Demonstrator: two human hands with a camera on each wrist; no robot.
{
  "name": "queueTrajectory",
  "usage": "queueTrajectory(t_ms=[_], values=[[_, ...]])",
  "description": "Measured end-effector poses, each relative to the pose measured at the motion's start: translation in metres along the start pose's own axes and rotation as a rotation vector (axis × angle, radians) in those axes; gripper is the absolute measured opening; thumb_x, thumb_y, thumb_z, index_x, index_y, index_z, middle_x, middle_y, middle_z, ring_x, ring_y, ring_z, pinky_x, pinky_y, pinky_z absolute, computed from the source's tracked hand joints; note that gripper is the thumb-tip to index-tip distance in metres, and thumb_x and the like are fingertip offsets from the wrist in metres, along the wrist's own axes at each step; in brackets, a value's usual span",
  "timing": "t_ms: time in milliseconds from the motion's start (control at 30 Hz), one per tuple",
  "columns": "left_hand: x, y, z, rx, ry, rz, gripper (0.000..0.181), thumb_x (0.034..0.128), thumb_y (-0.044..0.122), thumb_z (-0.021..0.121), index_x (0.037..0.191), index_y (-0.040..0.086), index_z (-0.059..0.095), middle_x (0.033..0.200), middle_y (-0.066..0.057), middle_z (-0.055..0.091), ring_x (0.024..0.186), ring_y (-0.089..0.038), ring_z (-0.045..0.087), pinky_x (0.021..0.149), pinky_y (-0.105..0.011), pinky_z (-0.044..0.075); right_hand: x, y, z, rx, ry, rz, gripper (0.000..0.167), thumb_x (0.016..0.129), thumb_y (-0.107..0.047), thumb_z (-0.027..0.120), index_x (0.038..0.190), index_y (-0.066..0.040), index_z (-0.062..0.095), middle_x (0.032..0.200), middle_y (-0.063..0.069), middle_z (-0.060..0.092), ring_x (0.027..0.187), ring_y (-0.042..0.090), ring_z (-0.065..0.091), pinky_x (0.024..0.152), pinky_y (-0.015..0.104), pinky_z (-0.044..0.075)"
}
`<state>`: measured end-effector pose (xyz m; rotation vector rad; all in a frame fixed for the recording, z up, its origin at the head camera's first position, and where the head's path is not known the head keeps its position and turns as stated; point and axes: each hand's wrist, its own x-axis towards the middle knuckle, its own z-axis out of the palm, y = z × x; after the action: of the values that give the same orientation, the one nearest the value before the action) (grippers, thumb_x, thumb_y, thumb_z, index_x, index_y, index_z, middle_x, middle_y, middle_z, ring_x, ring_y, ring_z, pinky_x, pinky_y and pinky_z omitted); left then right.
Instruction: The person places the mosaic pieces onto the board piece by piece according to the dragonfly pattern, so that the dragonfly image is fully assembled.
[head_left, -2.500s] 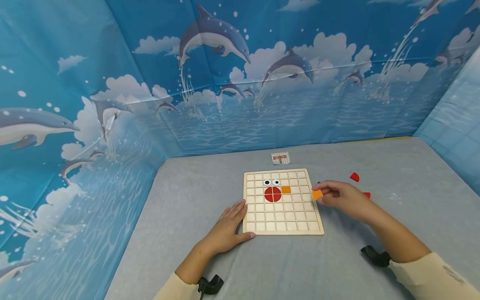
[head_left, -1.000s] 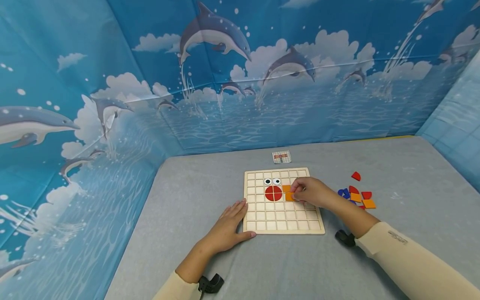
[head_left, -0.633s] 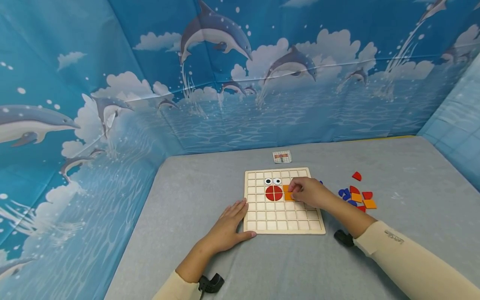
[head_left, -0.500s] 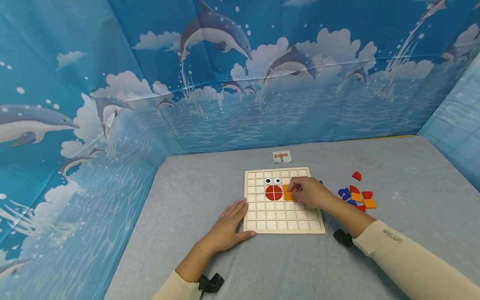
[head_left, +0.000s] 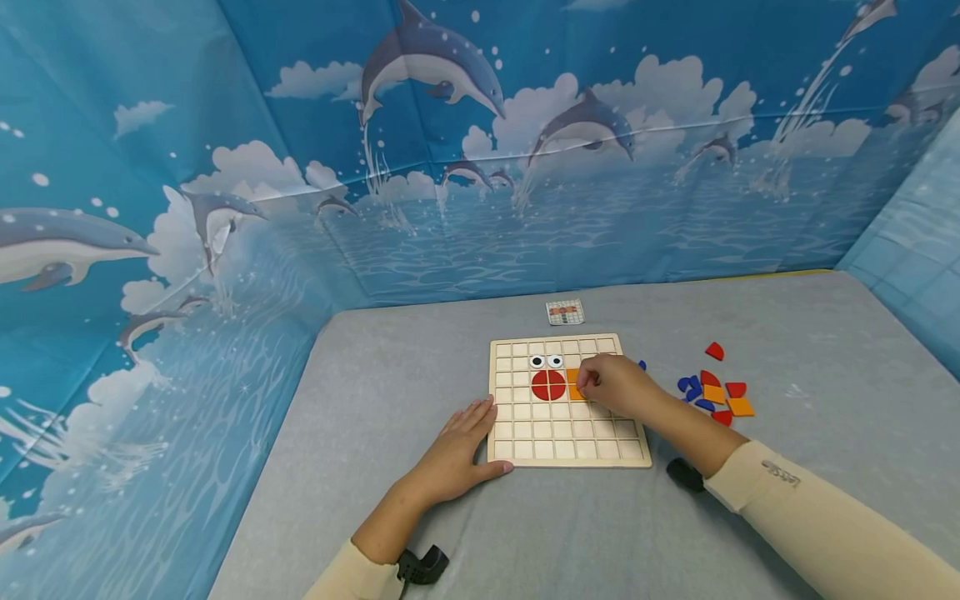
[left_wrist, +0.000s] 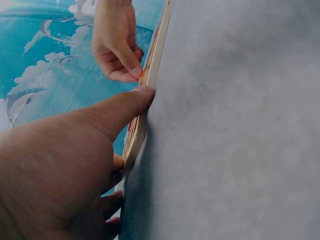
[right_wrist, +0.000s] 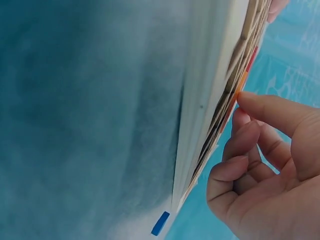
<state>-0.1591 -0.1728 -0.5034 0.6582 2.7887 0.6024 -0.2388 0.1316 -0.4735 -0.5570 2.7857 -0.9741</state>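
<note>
In the head view my left hand (head_left: 457, 462) rests at the near left corner of the wooden grid board (head_left: 551, 442). Its fingers lie straight against the left edge and its thumb is on the front edge. Over the board, my right hand (head_left: 618, 385) pinches an orange square tile (head_left: 575, 392), level with a grid cell and partly hidden by the fingers. Behind that tile lies another orange square (head_left: 572, 375). To their left are a red circle (head_left: 548, 385) of quarter pieces and two eye tiles (head_left: 546, 362). The right wrist view shows the thumb tip on orange.
A small pattern card (head_left: 565, 312) lies beyond the board. Right of the board is a loose pile with blue pieces (head_left: 693, 388), orange squares (head_left: 740, 407) and red quarter pieces (head_left: 737, 389). One red piece (head_left: 715, 351) lies farther back. A dolphin-print curtain (head_left: 450, 217) stands behind the table.
My right hand has carried the orange tile leftward from the board's right edge to the cell nearer me than the other orange square, then nudged it slightly left. My left hand stays put.
</note>
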Motion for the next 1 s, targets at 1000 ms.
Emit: queueTrajectory(t_ms=[1000], values=[[-0.001,-0.001,0.000,0.001,0.000,0.005,0.093,0.0925,0.056,0.066,0.162,0.012,0.024,0.171,0.002,0.015,0.159,-0.020,0.013,0.130,-0.046,0.015,-0.029,0.003,-0.058,0.221,0.124,0.178,0.026,0.099,-0.027,0.066,0.119,-0.011,0.068,0.100,0.008,0.064,0.088,0.029,0.061,0.072,0.033,0.052]])
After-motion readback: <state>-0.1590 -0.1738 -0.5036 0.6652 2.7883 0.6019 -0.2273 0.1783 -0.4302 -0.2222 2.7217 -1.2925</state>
